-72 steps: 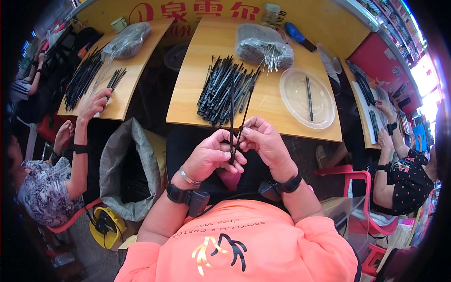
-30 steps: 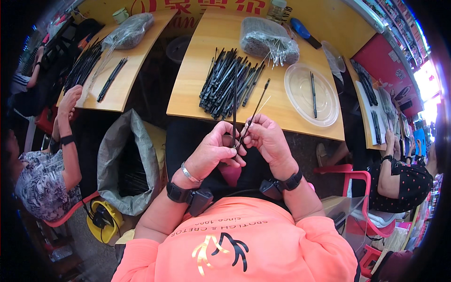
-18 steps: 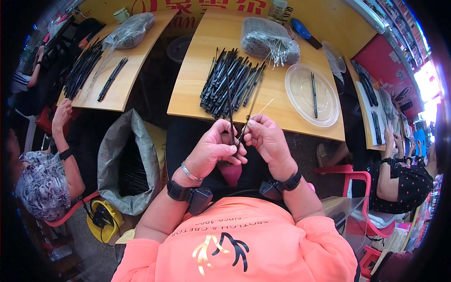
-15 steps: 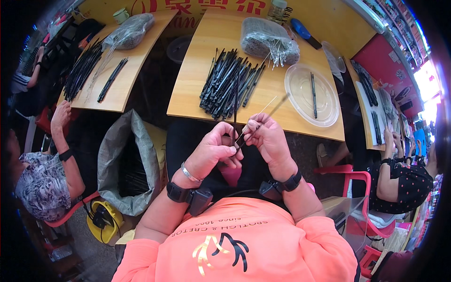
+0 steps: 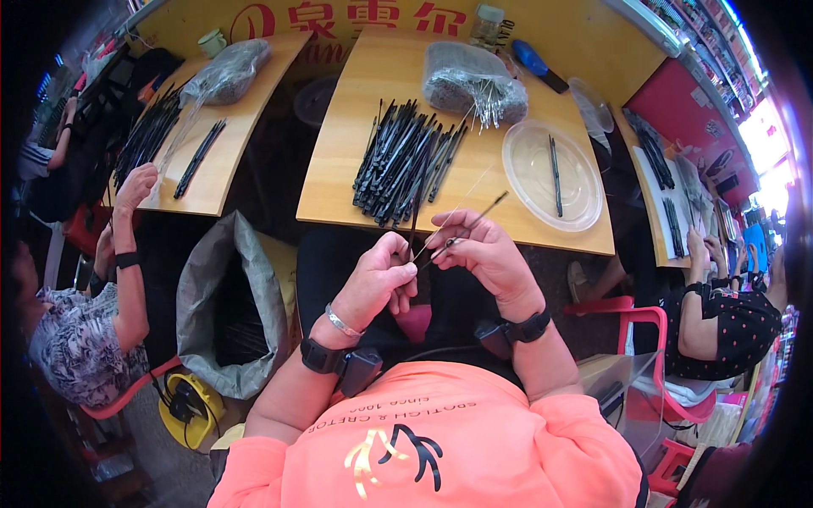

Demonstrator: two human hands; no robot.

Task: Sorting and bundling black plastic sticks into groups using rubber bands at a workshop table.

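Far left: a co-worker in a patterned shirt [image 5: 80, 347], one raised hand [image 5: 135, 184] seen near the edge of a wooden side table [image 5: 246, 110]. On that table: a large spread of black rods [image 5: 148, 127], a smaller rod bundle [image 5: 201, 159] and a clear bag with grey contents [image 5: 227, 74]. On the floor: a yellow object [image 5: 203, 427] with a black device upon it. Beside it: a grey woven sack [image 5: 195, 326], open-mouthed, dark contents visible.

Centre: a wooden table [image 5: 339, 182], on which a heap of black rods [image 5: 394, 161] is stacked near the front edge. Left hand [image 5: 377, 278]: fingers curled closed, the lower end of an upright black rod [image 5: 414, 224] being gripped. Behind, a plastic bag of thin metallic wires [image 5: 474, 85]. Right hand [image 5: 483, 258]: thumb and fingers pinched narrowly on a slanting dark rod [image 5: 491, 207], its tip pointed up and to the right. A fine pale wire [image 5: 472, 188] is seen rising from between the hands.

Right: a clear round lid [image 5: 525, 199], one single rod [image 5: 555, 176] laid on it. Far right: another table [image 5: 671, 262] with rod bundles, and a co-worker in a dotted black top [image 5: 720, 334].
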